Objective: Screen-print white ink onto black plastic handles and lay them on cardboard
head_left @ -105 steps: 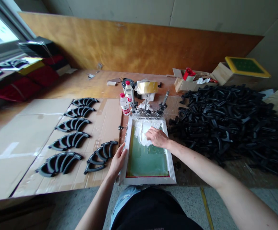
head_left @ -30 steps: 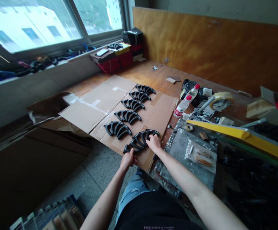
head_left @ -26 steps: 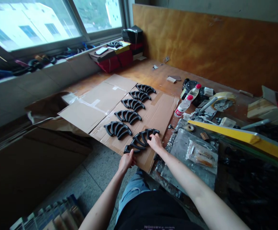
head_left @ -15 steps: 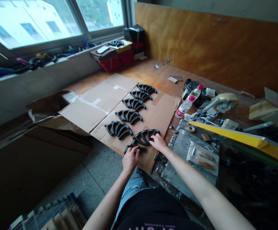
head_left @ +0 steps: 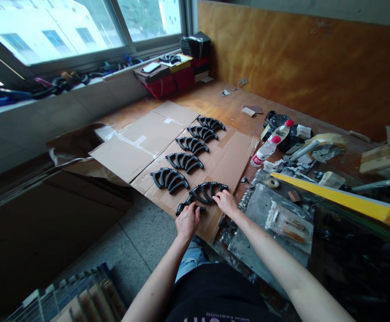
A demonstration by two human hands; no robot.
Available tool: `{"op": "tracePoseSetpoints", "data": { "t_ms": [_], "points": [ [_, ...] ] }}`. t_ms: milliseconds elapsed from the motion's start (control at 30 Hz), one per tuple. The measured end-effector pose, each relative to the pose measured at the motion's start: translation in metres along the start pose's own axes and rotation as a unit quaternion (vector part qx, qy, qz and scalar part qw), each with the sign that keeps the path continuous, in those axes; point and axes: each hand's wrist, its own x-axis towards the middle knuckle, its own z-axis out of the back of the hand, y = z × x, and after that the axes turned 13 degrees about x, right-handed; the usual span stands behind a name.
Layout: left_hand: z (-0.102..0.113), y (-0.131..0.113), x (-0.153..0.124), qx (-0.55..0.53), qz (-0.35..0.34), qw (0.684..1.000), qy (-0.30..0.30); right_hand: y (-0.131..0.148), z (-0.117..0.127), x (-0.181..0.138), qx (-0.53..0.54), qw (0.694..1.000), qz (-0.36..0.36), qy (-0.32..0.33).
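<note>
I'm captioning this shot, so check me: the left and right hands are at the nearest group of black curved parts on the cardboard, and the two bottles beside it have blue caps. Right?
Not quite: the caps are red, as the head view shows. The left hand, right hand, black curved parts, cardboard and two bottles are as you say.

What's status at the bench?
Left hand at left end of nearest black parts row. Right hand at its right end. Bottles stand apart from both hands.
</note>
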Motion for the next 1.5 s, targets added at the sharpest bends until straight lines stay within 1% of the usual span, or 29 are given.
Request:
{"op": "tracePoseSetpoints", "data": {
  "t_ms": [200,267,333,400,467,533,600,700,833,900,1000,1067,1100,1200,1267,1333,1400,1467,1500],
  "points": [
    [-0.001,0.001,0.007,0.005,0.015,1.0,-0.013,-0.001,0.001,0.004,0.006,1.0,0.015,0.014],
    [-0.001,0.002,0.012,-0.005,0.01,1.0,-0.01,-0.001,0.004,0.004,0.0,1.0,0.02,0.023],
    [-0.001,0.003,0.014,-0.012,0.004,1.0,-0.005,0.002,0.008,0.001,-0.018,0.999,0.025,0.017],
    [0.001,0.003,0.015,-0.015,0.002,1.0,-0.003,0.008,0.012,-0.004,-0.042,0.998,0.04,-0.014],
    [0.003,0.003,0.014,-0.016,0.002,1.0,0.002,0.016,0.012,-0.01,-0.055,0.995,0.07,-0.044],
    [0.006,0.002,0.014,-0.019,0.004,1.0,0.015,0.026,0.006,-0.016,-0.046,0.993,0.099,-0.041],
    [0.009,0.002,0.016,-0.021,0.005,0.999,0.03,0.036,-0.004,-0.021,-0.035,0.993,0.109,-0.014],
    [0.012,0.003,0.022,-0.018,0.006,0.999,0.044,0.049,-0.022,-0.023,-0.033,0.996,0.081,0.01],
    [0.011,0.007,0.027,-0.011,-0.001,0.998,0.059,0.06,-0.034,-0.018,-0.034,0.999,0.018,0.009],
    [0.008,0.012,0.022,-0.014,-0.024,0.998,0.053,0.061,-0.035,-0.016,-0.031,0.999,0.012,0.004],
    [0.002,0.021,0.011,0.003,-0.106,0.994,0.035,0.058,-0.03,-0.014,-0.014,1.0,0.015,-0.006],
    [-0.001,0.026,0.006,0.051,-0.162,0.984,0.053,0.053,-0.024,-0.012,-0.001,1.0,0.009,-0.022],
    [-0.001,0.027,0.005,0.081,-0.178,0.978,0.069,0.05,-0.02,-0.009,0.005,0.999,0.004,-0.036],
    [0.004,0.024,0.014,0.143,-0.205,0.962,0.112,0.04,-0.001,0.012,0.029,0.996,-0.011,-0.085],
    [0.009,0.016,0.025,0.15,-0.234,0.952,0.129,0.033,0.016,0.036,0.047,0.991,-0.025,-0.12],
    [0.014,0.003,0.038,0.142,-0.28,0.939,0.14,0.026,0.036,0.068,0.06,0.985,-0.049,-0.152],
    [0.013,-0.009,0.051,0.127,-0.329,0.924,0.144,0.018,0.057,0.105,0.064,0.977,-0.083,-0.184],
    [0.006,-0.017,0.065,0.106,-0.369,0.914,0.13,0.01,0.077,0.144,0.064,0.969,-0.118,-0.209],
    [0.0,-0.018,0.072,0.092,-0.383,0.912,0.112,0.005,0.086,0.162,0.062,0.964,-0.135,-0.219]
  ]
}}
